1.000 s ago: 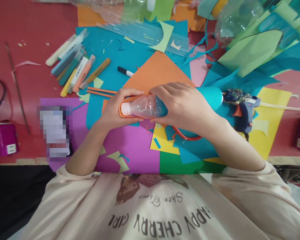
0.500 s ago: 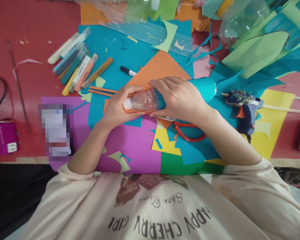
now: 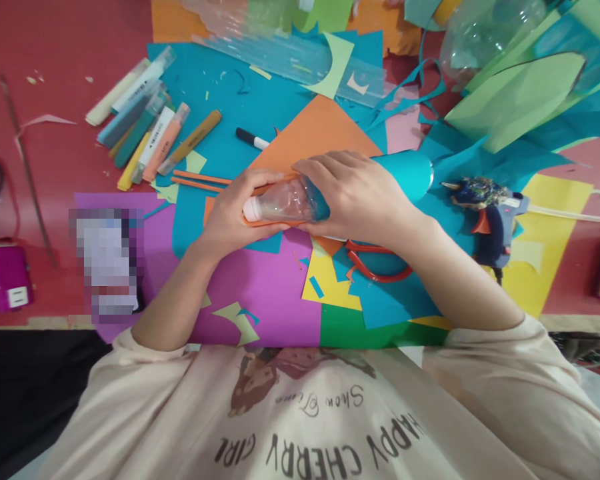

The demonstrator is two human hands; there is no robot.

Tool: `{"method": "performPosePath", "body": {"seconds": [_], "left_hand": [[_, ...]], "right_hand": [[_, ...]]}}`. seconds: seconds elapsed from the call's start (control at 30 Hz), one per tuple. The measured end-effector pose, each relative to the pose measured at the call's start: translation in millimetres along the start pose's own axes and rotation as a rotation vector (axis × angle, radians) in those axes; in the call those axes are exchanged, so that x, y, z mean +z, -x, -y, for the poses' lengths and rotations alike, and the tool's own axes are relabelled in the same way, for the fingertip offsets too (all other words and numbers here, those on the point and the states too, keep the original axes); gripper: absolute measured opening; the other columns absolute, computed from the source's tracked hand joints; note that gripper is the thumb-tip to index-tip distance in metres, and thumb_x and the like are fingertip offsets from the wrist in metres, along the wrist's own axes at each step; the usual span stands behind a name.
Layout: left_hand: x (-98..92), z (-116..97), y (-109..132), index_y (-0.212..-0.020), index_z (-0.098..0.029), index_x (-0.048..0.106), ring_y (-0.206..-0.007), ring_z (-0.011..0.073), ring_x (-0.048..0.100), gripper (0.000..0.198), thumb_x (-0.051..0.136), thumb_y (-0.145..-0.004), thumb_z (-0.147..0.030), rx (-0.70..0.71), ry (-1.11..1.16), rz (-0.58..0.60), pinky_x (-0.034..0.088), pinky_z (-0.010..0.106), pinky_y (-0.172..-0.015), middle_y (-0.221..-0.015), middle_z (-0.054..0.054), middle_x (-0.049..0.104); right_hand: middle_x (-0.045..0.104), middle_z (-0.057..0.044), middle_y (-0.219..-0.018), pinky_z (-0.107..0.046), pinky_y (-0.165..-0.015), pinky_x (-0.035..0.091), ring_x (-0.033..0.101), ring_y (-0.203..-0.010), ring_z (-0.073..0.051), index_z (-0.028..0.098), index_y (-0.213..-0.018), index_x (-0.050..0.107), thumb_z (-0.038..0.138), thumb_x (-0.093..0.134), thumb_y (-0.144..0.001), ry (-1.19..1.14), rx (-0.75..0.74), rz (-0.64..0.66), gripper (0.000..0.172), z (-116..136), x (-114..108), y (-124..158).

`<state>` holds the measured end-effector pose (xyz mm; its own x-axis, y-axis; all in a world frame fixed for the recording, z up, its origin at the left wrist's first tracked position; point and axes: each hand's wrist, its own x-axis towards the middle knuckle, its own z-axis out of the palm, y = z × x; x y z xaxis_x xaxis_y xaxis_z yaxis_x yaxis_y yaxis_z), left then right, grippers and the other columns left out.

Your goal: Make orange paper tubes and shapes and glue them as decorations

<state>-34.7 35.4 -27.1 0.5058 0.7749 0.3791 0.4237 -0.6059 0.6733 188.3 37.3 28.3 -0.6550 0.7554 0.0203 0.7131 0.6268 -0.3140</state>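
Observation:
A clear plastic bottle [image 3: 285, 202] with a white cap [image 3: 253, 209] lies on its side between my hands, its body wrapped in blue paper [image 3: 407, 175]. My right hand [image 3: 355, 197] grips the wrapped part from above, fingers curled over it. Around the cap end curves my left hand [image 3: 235, 210], thumb and fingers on opposite sides of the neck. An orange paper edge shows between the left fingers and the bottle; how far it runs is hidden. Beneath them lies an orange sheet [image 3: 325, 127]. Red-handled scissors [image 3: 380, 263] lie partly under my right hand.
Several markers [image 3: 155, 143] lie at the left, above a blurred phone [image 3: 107, 260]. To the right rests a blue glue gun [image 3: 500, 227] with a cord. Paper scraps and a purple sheet [image 3: 260, 280] cover the front. A clear plastic piece [image 3: 485, 33] stands at the back right.
The view has shifted slightly, so the markers and phone appear a little further left. Both hands keep nearly the same hold on the bottle.

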Motion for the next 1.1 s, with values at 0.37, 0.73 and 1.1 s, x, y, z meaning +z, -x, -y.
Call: {"method": "performPosePath", "body": {"seconds": [0.37,0.73,1.1], "left_hand": [[2.5,5,1,-0.128,-0.029,0.05,-0.109,0.0239,0.065,0.071,0.078,-0.069,-0.056,0.074,0.02,-0.027,0.058,0.04,-0.089,-0.12,0.004,0.066],[2.8,0,1,-0.132,-0.028,0.041,-0.117,0.0235,0.062,0.08,0.079,-0.068,-0.056,-0.014,0.152,-0.056,0.056,0.04,-0.098,-0.128,0.004,0.062],[2.4,-2,2,-0.136,-0.033,0.04,-0.117,0.0278,0.063,0.083,0.08,-0.067,-0.055,0.006,0.209,0.002,0.058,0.042,-0.092,-0.129,0.009,0.06]], "right_hand": [[0.065,-0.016,-0.111,-0.044,-0.085,0.042,0.059,-0.101,-0.032,0.013,-0.12,0.056,0.044,0.054,-0.087,-0.011,-0.013,0.002,0.045,-2,1,1],[0.067,-0.016,-0.107,-0.042,-0.08,0.042,0.06,-0.096,-0.031,0.013,-0.115,0.061,0.04,0.055,-0.087,0.019,0.018,-0.001,0.039,8,-11,5],[0.071,-0.016,-0.103,-0.035,-0.07,0.043,0.064,-0.089,-0.028,0.011,-0.11,0.063,0.044,0.061,-0.085,0.145,0.112,-0.046,0.042,17,-25,28]]}}
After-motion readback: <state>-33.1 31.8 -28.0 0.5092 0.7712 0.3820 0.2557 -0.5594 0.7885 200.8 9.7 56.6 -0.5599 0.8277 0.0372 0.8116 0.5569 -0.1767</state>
